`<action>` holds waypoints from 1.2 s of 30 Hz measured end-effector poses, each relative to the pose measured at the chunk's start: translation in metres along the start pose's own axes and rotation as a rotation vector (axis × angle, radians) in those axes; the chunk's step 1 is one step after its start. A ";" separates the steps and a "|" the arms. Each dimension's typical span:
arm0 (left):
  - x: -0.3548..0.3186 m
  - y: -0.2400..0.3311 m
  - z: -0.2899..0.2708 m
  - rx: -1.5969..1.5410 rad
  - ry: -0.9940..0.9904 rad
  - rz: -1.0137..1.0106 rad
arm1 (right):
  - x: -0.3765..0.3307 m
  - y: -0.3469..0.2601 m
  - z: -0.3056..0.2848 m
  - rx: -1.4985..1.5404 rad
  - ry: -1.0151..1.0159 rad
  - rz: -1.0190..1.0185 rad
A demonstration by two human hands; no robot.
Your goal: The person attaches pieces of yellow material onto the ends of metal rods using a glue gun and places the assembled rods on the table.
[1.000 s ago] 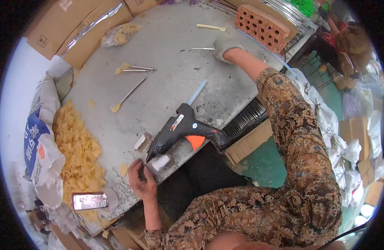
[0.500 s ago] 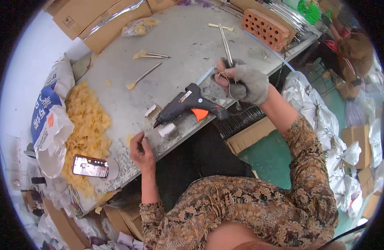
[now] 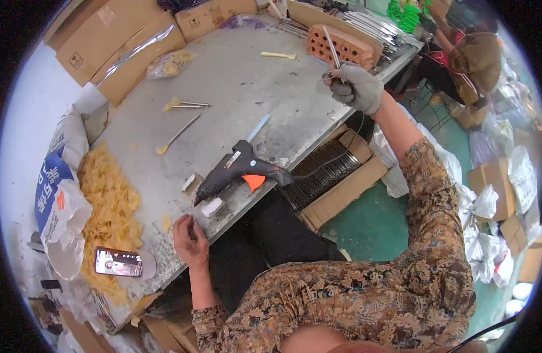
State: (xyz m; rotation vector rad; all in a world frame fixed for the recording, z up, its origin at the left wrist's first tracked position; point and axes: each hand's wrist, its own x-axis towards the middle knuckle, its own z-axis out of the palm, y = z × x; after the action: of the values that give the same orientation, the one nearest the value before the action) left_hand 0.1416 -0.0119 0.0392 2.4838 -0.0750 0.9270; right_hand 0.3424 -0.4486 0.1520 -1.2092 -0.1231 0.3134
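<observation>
The gloved right hand is raised above the grey table, fingers curled tight around a thin metal rod that points up toward the brick. The bare left hand rests at the table's near edge (fingers bent, perhaps pinching something small) just below the black glue gun.

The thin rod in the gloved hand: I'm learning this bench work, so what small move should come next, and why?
Probably bring the rod in the right hand down toward the left hand. It is held high over the table, far from the glue gun, while the left hand pinches something small at the near edge.
</observation>
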 end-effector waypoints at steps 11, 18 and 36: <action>0.065 0.155 -0.004 -1.027 -0.355 -0.264 | -0.086 0.029 0.163 -0.041 -0.426 0.096; 0.058 0.162 -0.010 -0.906 -0.458 -0.375 | -0.105 0.027 0.182 -0.309 -0.221 0.250; 0.054 0.165 0.001 -1.416 -0.627 -0.566 | -0.104 0.045 0.152 -0.212 -0.260 0.247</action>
State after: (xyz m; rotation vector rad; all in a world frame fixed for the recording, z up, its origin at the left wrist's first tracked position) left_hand 0.1485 -0.1519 0.1420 1.2071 -0.1513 -0.2169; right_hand 0.1964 -0.3295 0.1717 -1.3922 -0.2377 0.6876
